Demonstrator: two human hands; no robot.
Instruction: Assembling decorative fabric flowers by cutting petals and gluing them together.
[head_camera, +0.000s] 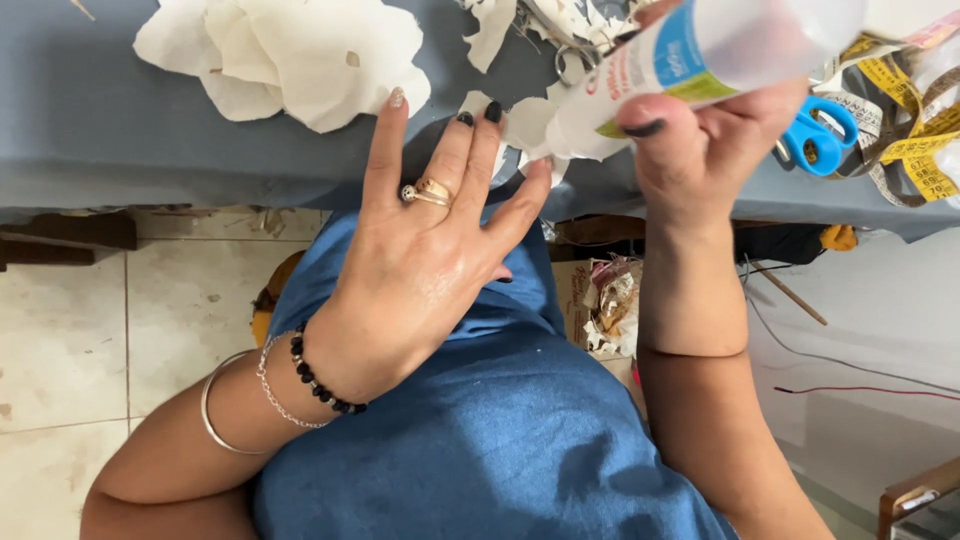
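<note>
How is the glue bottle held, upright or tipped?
Tipped. The glue bottle in the right hand slants, nozzle end down-left toward white paper pieces by the left hand.

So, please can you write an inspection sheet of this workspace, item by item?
Surface: grey-blue cloth table, only its near edge in view.
Job's things: white glue bottle, tilted with its tip toward a small white petal piece.
Clutter: pile of white petal shapes; blue-handled scissors; yellow measuring tape; more white scraps at the top.
Hands: left hand spread, fingertips at the petal piece; right hand gripping the bottle.
Cables: a thin red wire and a dark one on the floor at right.
Surroundings: tiled floor; box of paper scraps under the table.
</note>
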